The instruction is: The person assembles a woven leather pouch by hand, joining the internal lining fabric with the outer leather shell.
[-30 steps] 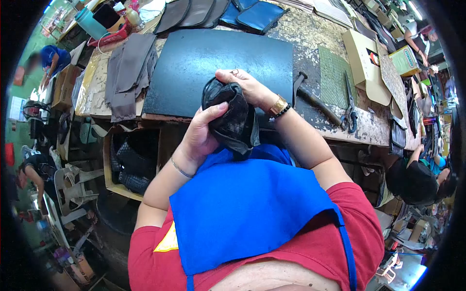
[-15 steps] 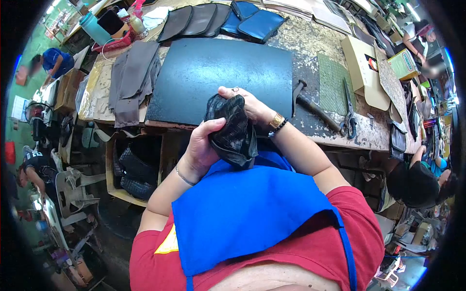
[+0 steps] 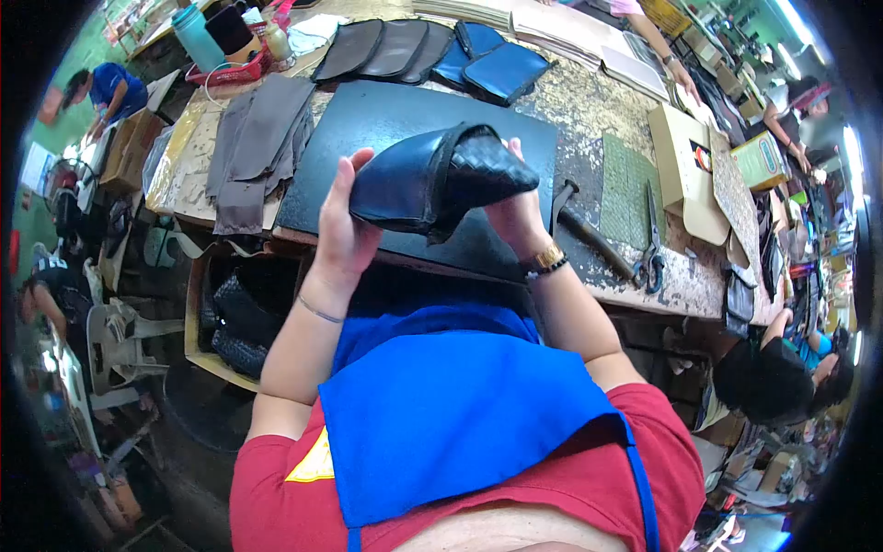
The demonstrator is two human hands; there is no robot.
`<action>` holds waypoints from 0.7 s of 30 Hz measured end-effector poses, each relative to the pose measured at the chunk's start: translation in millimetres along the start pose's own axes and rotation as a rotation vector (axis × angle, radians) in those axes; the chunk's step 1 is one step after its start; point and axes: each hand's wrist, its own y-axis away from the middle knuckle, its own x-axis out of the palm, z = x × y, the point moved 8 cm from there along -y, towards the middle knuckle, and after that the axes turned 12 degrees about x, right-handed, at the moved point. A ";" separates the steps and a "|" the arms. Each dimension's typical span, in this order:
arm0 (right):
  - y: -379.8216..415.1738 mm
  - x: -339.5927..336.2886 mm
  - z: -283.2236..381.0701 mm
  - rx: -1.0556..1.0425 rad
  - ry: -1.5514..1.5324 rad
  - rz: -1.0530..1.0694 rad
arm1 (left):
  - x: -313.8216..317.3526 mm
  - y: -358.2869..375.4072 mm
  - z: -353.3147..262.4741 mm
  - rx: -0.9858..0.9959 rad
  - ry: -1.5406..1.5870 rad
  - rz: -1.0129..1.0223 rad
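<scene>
A black leather pouch (image 3: 397, 184) is held up between my two hands over the front of the dark board (image 3: 354, 120). Its left part is smooth and shiny, while the right part (image 3: 487, 164) has a woven pattern and narrows to a point. My left hand (image 3: 348, 225) grips the smooth end from below, thumb and fingers around its edge. At the woven end, my right hand (image 3: 515, 219) holds on from behind and beneath; most of its fingers are hidden. A hammer (image 3: 593, 239) and scissors (image 3: 654, 248) lie right of the board.
Grey-brown leather pieces (image 3: 262, 138) lie left of the board. Behind it are brown pouches (image 3: 354, 51) and blue pouches (image 3: 506, 72). A red basket (image 3: 241, 74) stands back left, an opened carton (image 3: 681, 166) right. Below the table, a box (image 3: 195, 322) holds woven black items. Other people work around.
The pouch was crumpled and close to my body. Now it is spread into shape and lifted forward over the board, with my hands farther apart. A co-worker's arm has appeared at the back right.
</scene>
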 end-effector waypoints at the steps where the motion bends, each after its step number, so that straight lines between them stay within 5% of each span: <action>1: 1.1 -4.2 -0.8 0.064 0.009 -0.029 | -3.1 -7.0 -5.2 -0.012 -0.075 -0.011; 3: 5.7 -17.5 11.5 0.088 -0.030 -0.125 | -13.8 -18.6 -16.0 -0.052 -0.232 -0.035; 5: 13.4 -36.6 56.6 -0.254 0.292 -0.280 | -9.6 -30.0 -22.9 -0.117 -0.296 -0.007; 7: 35.6 21.9 94.1 -0.521 0.926 -0.056 | 1.6 -34.2 -31.5 -0.215 -0.424 0.014; 10: 54.0 109.3 67.7 -0.602 1.648 0.371 | 21.8 -36.9 -25.2 -0.354 -0.550 0.139; 13: 44.7 120.5 45.1 -0.638 1.520 0.462 | 39.6 -44.8 -5.8 -0.352 -0.474 0.242; 16: 22.0 96.8 57.2 -0.660 1.360 0.209 | 45.5 -33.1 -16.8 -0.073 -0.514 0.233; 17: 17.6 88.2 61.9 -0.690 1.295 0.103 | 56.2 -27.7 -26.1 0.322 -0.869 0.449; 19: 17.4 83.6 64.2 -0.711 1.227 -0.040 | 87.1 -1.9 -33.3 0.730 -1.425 0.696; 21: 20.0 82.0 61.2 -0.752 1.228 -0.117 | 82.0 0.6 -23.6 0.694 -1.402 0.609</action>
